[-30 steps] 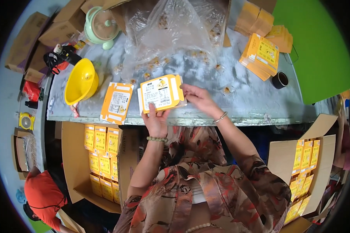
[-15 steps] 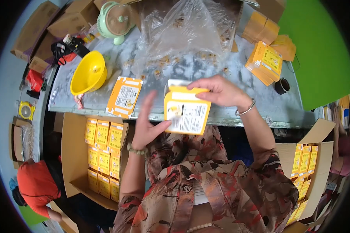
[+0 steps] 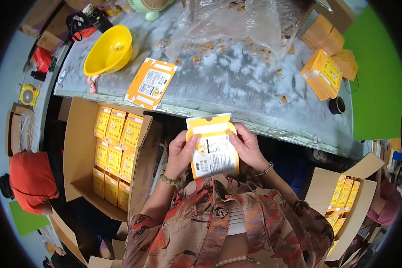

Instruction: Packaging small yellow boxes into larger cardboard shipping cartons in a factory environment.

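Between my two hands is a yellow and white carton [image 3: 216,154], held upright in front of my chest, just off the table's near edge. Its printed white panel faces me and its top flap stands up. My left hand [image 3: 179,154] grips the left side, thumb on the front. On the opposite side my right hand [image 3: 249,147] pinches it the same way, thumb on the front near the upper corner. The fingers behind the carton are hidden. An orange and white flattened carton [image 3: 152,82] lies on the table to the left, apart from my hands.
A yellow bowl [image 3: 93,58] stands at the table's left. Clear plastic sheeting [image 3: 236,27] and small brownish pieces [image 3: 196,59] lie farther back. Flat yellow cartons [image 3: 324,73] are stacked at right. Cardboard boxes [image 3: 78,152] of filled yellow cartons flank me. A person in orange [image 3: 33,181] is at left.
The carton has come down from over the table edge toward my chest. My left hand has closed on its side, and my right hand has shifted from its top to its right side.
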{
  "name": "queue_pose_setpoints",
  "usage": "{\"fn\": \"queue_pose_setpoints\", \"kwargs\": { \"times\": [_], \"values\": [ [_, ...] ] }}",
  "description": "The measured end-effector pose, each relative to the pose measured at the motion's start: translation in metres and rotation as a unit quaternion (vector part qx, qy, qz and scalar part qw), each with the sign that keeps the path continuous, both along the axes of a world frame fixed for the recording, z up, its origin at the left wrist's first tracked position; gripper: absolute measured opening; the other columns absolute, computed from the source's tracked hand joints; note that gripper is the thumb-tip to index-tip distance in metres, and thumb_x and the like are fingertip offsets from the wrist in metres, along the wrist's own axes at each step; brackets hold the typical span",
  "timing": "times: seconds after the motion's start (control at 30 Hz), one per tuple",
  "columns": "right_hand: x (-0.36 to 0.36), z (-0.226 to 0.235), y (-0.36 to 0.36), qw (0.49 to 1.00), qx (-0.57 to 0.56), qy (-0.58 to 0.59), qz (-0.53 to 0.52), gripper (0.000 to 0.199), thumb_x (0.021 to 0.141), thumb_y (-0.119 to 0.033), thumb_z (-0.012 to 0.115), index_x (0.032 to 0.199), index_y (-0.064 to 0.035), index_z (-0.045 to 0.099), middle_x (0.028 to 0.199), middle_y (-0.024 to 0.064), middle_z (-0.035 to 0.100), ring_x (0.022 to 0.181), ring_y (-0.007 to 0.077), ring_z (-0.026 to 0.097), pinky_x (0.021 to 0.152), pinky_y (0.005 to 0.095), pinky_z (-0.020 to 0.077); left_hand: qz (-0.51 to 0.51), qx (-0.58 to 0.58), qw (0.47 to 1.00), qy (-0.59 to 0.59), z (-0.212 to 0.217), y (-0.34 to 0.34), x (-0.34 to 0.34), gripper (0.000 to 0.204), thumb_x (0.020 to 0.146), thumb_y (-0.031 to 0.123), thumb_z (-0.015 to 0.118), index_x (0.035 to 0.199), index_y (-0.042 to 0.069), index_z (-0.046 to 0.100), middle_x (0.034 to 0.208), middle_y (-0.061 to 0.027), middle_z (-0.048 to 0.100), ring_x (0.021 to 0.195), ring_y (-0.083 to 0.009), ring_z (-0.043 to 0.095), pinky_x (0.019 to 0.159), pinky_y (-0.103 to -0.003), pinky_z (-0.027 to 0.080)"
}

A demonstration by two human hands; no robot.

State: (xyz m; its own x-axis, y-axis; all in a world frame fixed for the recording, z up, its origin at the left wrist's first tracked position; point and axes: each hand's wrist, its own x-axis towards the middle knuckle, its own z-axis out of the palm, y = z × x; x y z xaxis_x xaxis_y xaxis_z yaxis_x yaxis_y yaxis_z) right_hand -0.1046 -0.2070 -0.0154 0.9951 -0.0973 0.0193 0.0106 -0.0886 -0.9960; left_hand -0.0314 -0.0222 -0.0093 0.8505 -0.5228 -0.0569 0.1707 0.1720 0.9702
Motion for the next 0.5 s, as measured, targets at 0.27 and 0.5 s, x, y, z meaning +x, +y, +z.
{"fn": "queue_pose_setpoints", "kwargs": {
  "times": [0.27, 0.5],
  "values": [
    [-0.003, 0.047, 0.001, 0.994, -0.082, -0.049, -0.045, 0.030, 0.079, -0.008, 0.048, 0.108, -0.0011, 0.047, 0.095, 0.0115, 0.050, 0.085, 0.0145, 0.048, 0.072, 0.0243, 0.0381, 0.028, 0.007, 0.997, -0.073, 0.047, -0.008, 0.000, 0.023, 0.085, 0.018, 0.041, 0.093, 0.000, 0.054, 0.099, -0.0130, 0.049, 0.092, -0.0157, 0.047, 0.076, -0.026, 0.039],
    [-0.007, 0.046, -0.003, 0.982, -0.111, -0.125, 0.085, 0.024, 0.062, -0.008, 0.066, 0.082, -0.0027, 0.056, 0.092, 0.0101, 0.047, 0.084, 0.0192, 0.049, 0.070, 0.0258, 0.0391, -0.105, 0.102, 0.975, -0.166, 0.046, 0.011, -0.002, 0.021, 0.068, 0.018, 0.062, 0.076, -0.001, 0.061, 0.080, -0.0111, 0.058, 0.085, -0.0200, 0.049, 0.072, -0.029, 0.039]
  ]
}}
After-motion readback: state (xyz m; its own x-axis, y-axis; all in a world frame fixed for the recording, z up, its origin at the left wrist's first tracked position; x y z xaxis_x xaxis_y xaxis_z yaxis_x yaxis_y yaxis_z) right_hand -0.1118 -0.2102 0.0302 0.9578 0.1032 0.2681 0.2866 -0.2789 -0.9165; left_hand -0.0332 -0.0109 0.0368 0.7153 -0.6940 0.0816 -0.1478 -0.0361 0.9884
